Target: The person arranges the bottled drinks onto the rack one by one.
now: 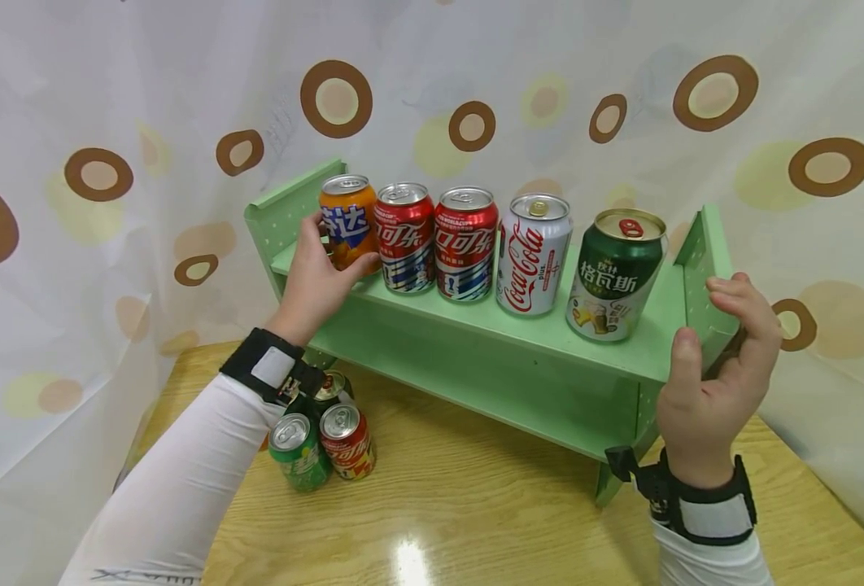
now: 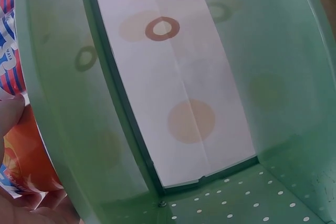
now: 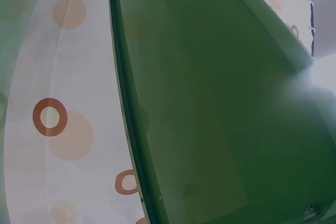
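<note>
With thumb and fingers around its lower part, my left hand point(image 1: 318, 281) grips an orange soda can point(image 1: 349, 213) at the left end of a green rack's upper shelf point(image 1: 542, 330). Two red cola cans point(image 1: 406, 236) point(image 1: 465, 244), a white cola can point(image 1: 534, 254) and a larger green kvass can point(image 1: 616, 274) stand upright in a row beside it. My right hand point(image 1: 721, 382) holds the rack's right side panel point(image 1: 709, 285), thumb toward the inner side and bent fingers around the outer side. In the left wrist view, part of the orange can point(image 2: 31, 153) shows at the hand; the right wrist view shows only the rack's underside point(image 3: 205, 108).
On the wooden table point(image 1: 439, 505), below my left forearm, stand a green can point(image 1: 301, 456), a red can point(image 1: 348, 443) and a dark can point(image 1: 335, 387) partly hidden by the wrist strap. The rack has a lower shelf point(image 1: 461, 378). Behind it hangs a patterned white curtain point(image 1: 403, 98).
</note>
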`<state>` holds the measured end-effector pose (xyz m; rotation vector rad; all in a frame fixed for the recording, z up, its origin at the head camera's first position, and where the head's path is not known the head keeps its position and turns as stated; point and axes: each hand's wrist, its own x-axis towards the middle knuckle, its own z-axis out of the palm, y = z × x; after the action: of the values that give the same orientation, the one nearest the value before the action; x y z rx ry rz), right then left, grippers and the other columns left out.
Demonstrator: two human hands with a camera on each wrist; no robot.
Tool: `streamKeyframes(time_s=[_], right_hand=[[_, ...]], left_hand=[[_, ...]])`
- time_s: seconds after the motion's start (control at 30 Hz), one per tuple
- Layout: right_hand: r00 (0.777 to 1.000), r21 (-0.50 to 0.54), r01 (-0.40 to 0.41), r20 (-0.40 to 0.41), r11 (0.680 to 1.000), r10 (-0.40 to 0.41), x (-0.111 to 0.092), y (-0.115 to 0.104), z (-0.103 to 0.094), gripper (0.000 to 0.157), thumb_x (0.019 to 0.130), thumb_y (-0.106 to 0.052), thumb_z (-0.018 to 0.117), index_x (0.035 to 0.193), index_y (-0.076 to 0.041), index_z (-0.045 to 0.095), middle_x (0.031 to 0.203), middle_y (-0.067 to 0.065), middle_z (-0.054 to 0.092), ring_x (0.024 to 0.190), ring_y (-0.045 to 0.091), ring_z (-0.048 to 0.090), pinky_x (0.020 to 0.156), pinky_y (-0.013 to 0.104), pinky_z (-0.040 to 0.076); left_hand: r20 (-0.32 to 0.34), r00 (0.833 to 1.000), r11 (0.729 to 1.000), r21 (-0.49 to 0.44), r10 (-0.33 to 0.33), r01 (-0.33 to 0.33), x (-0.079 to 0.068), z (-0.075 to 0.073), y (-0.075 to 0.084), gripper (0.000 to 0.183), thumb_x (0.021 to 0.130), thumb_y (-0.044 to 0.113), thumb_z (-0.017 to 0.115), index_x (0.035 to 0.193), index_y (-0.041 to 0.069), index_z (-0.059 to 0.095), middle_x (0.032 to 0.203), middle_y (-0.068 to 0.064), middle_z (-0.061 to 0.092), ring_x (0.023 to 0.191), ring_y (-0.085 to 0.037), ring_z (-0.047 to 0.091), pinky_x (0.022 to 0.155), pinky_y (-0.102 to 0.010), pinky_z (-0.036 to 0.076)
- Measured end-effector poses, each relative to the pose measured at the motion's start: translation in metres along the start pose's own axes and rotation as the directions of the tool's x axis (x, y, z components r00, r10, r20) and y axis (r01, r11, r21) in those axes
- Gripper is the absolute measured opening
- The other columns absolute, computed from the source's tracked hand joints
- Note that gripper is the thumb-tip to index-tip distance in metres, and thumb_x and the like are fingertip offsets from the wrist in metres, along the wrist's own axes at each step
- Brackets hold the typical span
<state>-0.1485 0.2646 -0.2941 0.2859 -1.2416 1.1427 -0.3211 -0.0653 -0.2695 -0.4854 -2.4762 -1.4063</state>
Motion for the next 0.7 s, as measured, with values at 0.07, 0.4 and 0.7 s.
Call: streamKeyframes(time_s=[0.07,0.4,0.7], right_hand=[[1.000,-0.001,-0.001,0.001,1.000,0.001,0.000,0.000,0.000,0.024,0.084,-0.001,0.053,0.103,0.013,0.056,0.116,0.013,0.064,0.123,0.029,0.055,0.126,0.049,0.026],[1.000,-0.007,0.004,0.002,1.000,-0.004,0.000,0.001,-0.001,0.024,0.084,-0.001,0.053,0.103,0.013,0.056,0.116,0.013,0.064,0.123,0.030,0.055,0.126,0.049,0.026],[1.000,-0.015,0.007,0.005,1.000,-0.007,0.000,0.000,-0.001,0.024,0.084,0.000,0.052,0.104,0.013,0.057,0.116,0.014,0.064,0.122,0.029,0.055,0.126,0.049,0.026]], left_hand=[[0.000,1.000,1.000,-0.002,0.000,0.000,0.000,0.000,-0.001,0.090,0.096,0.033,0.073,0.159,0.004,0.016,0.154,-0.023,0.038,0.142,-0.035,0.045,0.116,-0.049,0.043],[0.005,1.000,1.000,-0.007,0.003,-0.003,0.000,0.002,-0.002,0.089,0.097,0.029,0.074,0.159,0.005,0.016,0.154,-0.022,0.039,0.142,-0.035,0.045,0.116,-0.049,0.043],[-0.069,0.995,0.996,0.059,0.076,-0.072,-0.022,-0.003,-0.010,0.089,0.094,0.025,0.078,0.159,0.002,0.022,0.156,-0.022,0.039,0.143,-0.039,0.043,0.119,-0.052,0.039]])
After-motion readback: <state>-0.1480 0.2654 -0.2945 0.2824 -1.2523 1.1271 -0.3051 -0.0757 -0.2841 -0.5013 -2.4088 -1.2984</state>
